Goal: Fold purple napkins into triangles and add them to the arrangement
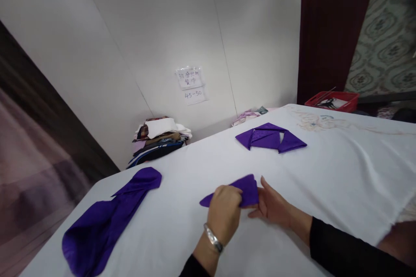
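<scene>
Item 1. Purple napkin (247,190), partly folded, on the white-covered counter (341,169) near its near edge, about midway along it. Long axis runs left to right and slightly away, from a thin point at lower left to a broader end at upper right. It lies between the two hands, directly ahead of the person.

Item 2. Left hand (224,215), silver bracelet at the wrist, fingers curled over the napkin's left and middle part, gripping the cloth from above. The thin point sticks out past its knuckles to the left.

Item 3. Right hand (272,206), black sleeve on the forearm, fingers extended and lying against the napkin's right end, thumb raised; it touches and steadies the cloth, but whether it pinches the cloth cannot be told. Both hands sit equally close to the napkin, one at each end of its axis.

Item 4. Folded purple napkin (270,137), a finished shape of triangles, flat on the counter well beyond the hands, toward the far edge and a little to the right.

Item 5. Loose purple cloth (107,218), unfolded and rumpled, stretched along the counter's left side from the near left corner toward the far edge, well apart from the left hand.

Item 6. Stack of folded fabrics (159,138), mixed colours, beyond the counter's far left edge against the wall.

Item 7. Paper notes (191,84), handwritten, fixed to the white wall above the stack.

Item 8. Red basket (333,100), beyond the counter's far right corner, beside a dark wooden door.
</scene>
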A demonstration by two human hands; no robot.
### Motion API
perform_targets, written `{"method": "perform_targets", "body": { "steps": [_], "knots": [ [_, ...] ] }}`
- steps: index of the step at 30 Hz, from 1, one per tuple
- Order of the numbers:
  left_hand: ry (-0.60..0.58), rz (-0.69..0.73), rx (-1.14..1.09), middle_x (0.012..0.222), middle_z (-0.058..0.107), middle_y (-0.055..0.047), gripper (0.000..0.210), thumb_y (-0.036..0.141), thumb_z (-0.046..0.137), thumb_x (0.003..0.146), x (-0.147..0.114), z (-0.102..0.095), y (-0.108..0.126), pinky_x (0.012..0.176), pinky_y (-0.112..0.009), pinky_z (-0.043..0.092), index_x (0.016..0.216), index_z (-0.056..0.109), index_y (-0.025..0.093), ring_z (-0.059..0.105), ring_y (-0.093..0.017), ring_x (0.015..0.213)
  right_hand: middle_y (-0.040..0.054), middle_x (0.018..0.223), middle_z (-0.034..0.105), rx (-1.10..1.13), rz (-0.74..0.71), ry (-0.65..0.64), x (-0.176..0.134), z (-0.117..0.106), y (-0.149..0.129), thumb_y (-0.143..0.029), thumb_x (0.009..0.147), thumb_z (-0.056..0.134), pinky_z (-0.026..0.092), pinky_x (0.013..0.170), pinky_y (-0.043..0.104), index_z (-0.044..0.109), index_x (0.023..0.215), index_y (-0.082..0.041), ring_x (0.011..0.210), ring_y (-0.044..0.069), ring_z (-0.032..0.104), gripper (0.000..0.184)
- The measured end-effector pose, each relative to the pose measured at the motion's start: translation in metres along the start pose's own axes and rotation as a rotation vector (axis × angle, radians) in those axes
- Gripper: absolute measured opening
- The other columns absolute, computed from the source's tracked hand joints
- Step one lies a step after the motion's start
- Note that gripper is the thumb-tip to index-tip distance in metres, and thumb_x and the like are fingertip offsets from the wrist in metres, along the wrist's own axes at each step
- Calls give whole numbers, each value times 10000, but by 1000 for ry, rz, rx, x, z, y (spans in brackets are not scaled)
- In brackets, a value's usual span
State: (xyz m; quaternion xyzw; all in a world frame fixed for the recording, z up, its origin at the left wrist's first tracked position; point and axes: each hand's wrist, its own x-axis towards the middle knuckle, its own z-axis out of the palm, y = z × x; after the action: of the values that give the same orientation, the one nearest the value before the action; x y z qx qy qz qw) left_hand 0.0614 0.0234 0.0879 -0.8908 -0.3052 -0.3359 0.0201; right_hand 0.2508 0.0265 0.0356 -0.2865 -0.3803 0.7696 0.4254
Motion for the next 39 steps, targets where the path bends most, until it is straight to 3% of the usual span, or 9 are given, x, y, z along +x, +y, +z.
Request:
{"method": "perform_targets", "body": {
  "steps": [3, 6, 10, 15, 18, 22, 26, 31, 39],
  "knots": [
    [-106, 200, 24, 913, 651, -32, 236, 30, 394, 797, -3, 31, 9, 917, -383, 389, 815, 538, 217, 578, -173, 926, 110, 1026, 650, 220, -15, 49, 2, -10, -4, -570, 853, 329, 451, 860, 424, 552, 1070, -158, 993, 242, 594, 517],
    [-108, 211, 27, 979, 654, -28, 267, 26, 369, 820, -11, 55, 4, 962, -388, 364, 835, 553, 219, 557, -170, 1005, 74, 969, 678, 273, 8, 204, 5, -24, 1, -315, 809, 488, 443, 889, 406, 561, 1047, -179, 969, 222, 610, 284],
    [-97, 20, 31, 1133, 613, -49, 335, 13, 364, 783, -8, 68, -8, 994, -456, 342, 953, 565, 221, 490, -208, 1132, 80, 854, 698, 199, 31, 400, 19, -50, 6, -214, 740, 526, 474, 850, 414, 600, 886, -163, 854, 226, 647, 171],
    [-119, -212, -27, 1266, 515, -111, 482, 50, 399, 745, 4, 93, -13, 1002, -495, 355, 1203, 468, 178, 432, -240, 1195, 84, 858, 693, 92, -204, 636, 58, -95, -25, -186, 731, 520, 512, 801, 422, 578, 807, -187, 850, 232, 646, 96],
    [-166, -297, -113, 1262, 517, -122, 459, 82, 427, 740, 4, 118, -16, 1001, -489, 375, 1188, 486, 166, 447, -241, 1180, 58, 854, 688, 146, -277, 810, 83, -121, -50, -155, 719, 514, 534, 774, 416, 545, 802, -213, 845, 221, 644, 106],
    [-153, -350, -222, 1201, 566, -114, 390, 134, 460, 754, -5, 140, -23, 988, -509, 394, 1134, 529, 191, 483, -249, 1141, 45, 846, 681, 189, -320, 929, 95, -147, -60, -138, 726, 501, 556, 739, 404, 528, 836, -223, 818, 213, 644, 141],
    [-83, -336, -296, 1145, 598, -90, 349, 110, 478, 727, -8, 140, -26, 966, -527, 404, 1041, 571, 232, 504, -249, 1109, 17, 831, 675, 243, -389, 1029, 81, -162, -55, -109, 713, 555, 568, 716, 314, 538, 847, -216, 746, 168, 644, 172],
    [-169, -358, -311, 1153, 593, -75, 323, 66, 487, 682, 1, 129, -19, 980, -524, 378, 954, 598, 202, 488, -249, 1124, -1, 768, 665, 299, -428, 1113, 67, -168, -56, -37, 727, 527, 572, 642, 254, 536, 850, -196, 647, 131, 633, 201],
    [-198, -396, -362, 1153, 594, -70, 298, 69, 494, 681, 4, 124, -17, 995, -506, 356, 917, 620, 200, 475, -254, 1132, 16, 689, 663, 307, -327, 1007, 93, -157, -66, -7, 752, 493, 570, 637, 272, 555, 813, -175, 594, 145, 631, 189]
  ]
}}
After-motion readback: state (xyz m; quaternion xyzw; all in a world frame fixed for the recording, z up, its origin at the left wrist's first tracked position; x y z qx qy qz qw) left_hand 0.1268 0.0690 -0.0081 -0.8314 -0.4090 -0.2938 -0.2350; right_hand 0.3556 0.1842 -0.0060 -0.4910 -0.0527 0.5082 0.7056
